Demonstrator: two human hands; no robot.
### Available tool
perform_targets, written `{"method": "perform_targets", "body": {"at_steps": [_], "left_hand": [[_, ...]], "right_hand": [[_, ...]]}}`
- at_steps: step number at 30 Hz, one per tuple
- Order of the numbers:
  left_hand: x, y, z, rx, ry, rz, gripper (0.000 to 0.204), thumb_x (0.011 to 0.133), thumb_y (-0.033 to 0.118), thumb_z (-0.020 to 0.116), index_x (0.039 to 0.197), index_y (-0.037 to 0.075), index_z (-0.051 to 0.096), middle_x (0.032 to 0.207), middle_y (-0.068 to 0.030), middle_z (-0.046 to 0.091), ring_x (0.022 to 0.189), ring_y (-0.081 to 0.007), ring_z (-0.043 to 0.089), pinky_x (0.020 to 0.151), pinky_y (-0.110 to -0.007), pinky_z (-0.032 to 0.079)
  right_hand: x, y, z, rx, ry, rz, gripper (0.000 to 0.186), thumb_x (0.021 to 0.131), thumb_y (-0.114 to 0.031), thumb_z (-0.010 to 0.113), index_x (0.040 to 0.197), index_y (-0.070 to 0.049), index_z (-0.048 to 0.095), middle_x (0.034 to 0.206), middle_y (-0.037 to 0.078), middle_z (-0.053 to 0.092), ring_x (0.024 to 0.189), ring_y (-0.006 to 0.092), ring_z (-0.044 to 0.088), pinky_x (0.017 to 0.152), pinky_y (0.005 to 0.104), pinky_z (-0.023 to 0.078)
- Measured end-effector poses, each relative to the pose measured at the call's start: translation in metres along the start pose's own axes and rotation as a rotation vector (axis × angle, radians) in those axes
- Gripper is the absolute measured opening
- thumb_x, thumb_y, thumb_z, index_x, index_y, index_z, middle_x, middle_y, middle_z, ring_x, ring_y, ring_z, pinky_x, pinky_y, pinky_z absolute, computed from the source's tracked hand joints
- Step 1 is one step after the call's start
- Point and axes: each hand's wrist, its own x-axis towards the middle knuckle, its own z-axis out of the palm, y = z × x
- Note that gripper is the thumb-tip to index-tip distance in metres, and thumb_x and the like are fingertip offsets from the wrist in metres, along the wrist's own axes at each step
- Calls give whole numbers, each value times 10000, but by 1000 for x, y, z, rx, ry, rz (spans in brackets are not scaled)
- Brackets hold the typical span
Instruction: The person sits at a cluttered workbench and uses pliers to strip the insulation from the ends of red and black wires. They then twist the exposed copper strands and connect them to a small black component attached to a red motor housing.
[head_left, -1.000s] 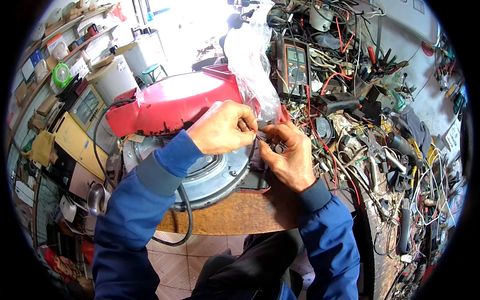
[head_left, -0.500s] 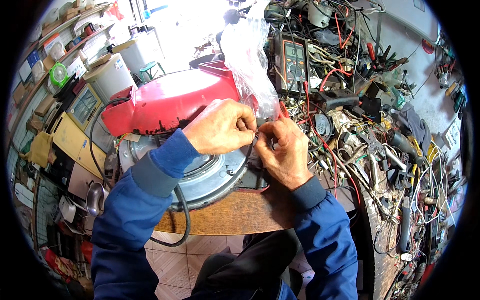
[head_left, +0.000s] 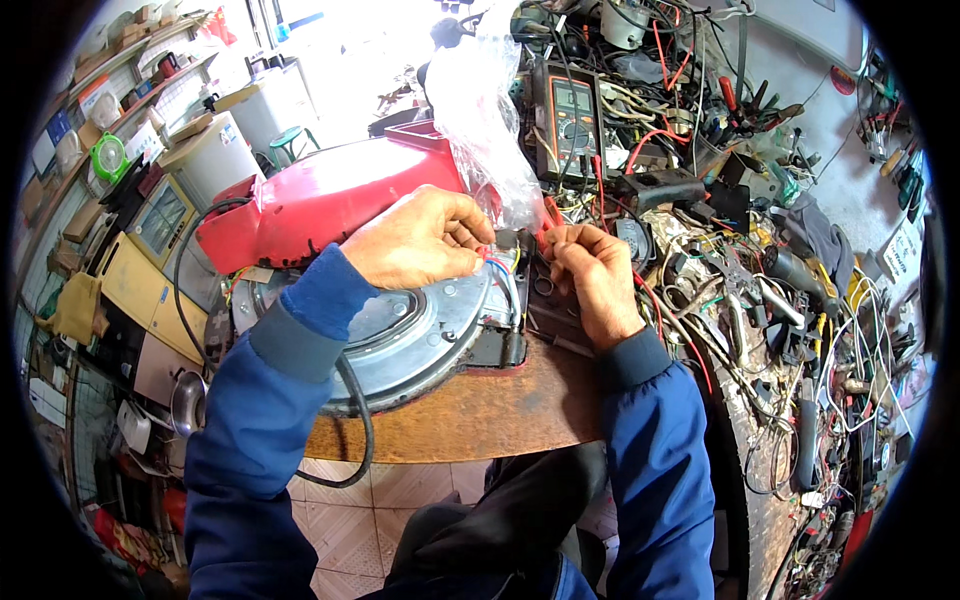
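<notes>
My left hand [head_left: 425, 240] is closed at the colored wires [head_left: 503, 280] on the right side of a silver metal disc housing [head_left: 420, 335]; what its fingertips grip is too small to name. My right hand [head_left: 590, 280] is closed just right of the housing, beside red handles [head_left: 549, 221]; whatever it holds, if anything, is hidden. A dark cable [head_left: 355, 390] loops over the wooden table's front edge [head_left: 450, 440]. A red plastic cover [head_left: 300, 210] sits behind my hands.
A clear plastic bag [head_left: 475, 130] hangs beside the cover. On the right, a multimeter [head_left: 568, 120] stands among heaped cables, parts and tools [head_left: 730, 300]. At left are shelves [head_left: 140, 80], white appliances [head_left: 210, 165] and a yellow cabinet [head_left: 140, 285].
My right hand has moved up and right, away from my left hand, uncovering the colored wires and the housing's right end. My left hand has shifted slightly up and left.
</notes>
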Motion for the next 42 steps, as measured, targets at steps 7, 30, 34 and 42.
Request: {"method": "perform_targets", "body": {"at_steps": [7, 30, 34, 42], "left_hand": [[-1, 6, 1, 67, -22, -15, 270, 868, 8, 732, 1132, -19, 681, 932, -21, 662, 849, -80, 613, 756, -243, 524], [6, 2, 22, 586, 240, 561, 152, 805, 7, 743, 956, -3, 740, 826, -108, 698, 764, -193, 689, 667, -314, 547], [4, 4, 21, 610, 215, 472, 106, 810, 11, 735, 915, -7, 740, 810, -127, 713, 736, -201, 706, 652, -317, 556], [3, 6, 21, 308, 116, 127, 102, 870, 20, 701, 951, -29, 738, 826, -83, 734, 775, -101, 693, 687, -272, 563]], "right_hand": [[3, 0, -6, 82, 174, -24, 148, 935, -39, 606, 1010, 44, 703, 816, 41, 679, 605, 75, 558, 519, 234, 430], [-9, 10, 20, -129, -201, -210, 132, 939, -87, 773, 959, 43, 763, 831, 19, 737, 750, 56, 601, 657, 262, 510], [-12, 3, 22, -203, -195, -219, 131, 935, -101, 776, 925, 27, 755, 797, 25, 724, 733, 66, 598, 644, 274, 505], [-11, 7, 22, -261, -167, -285, 118, 900, -87, 787, 883, 20, 741, 784, 49, 717, 733, 92, 623, 666, 295, 517]]}}
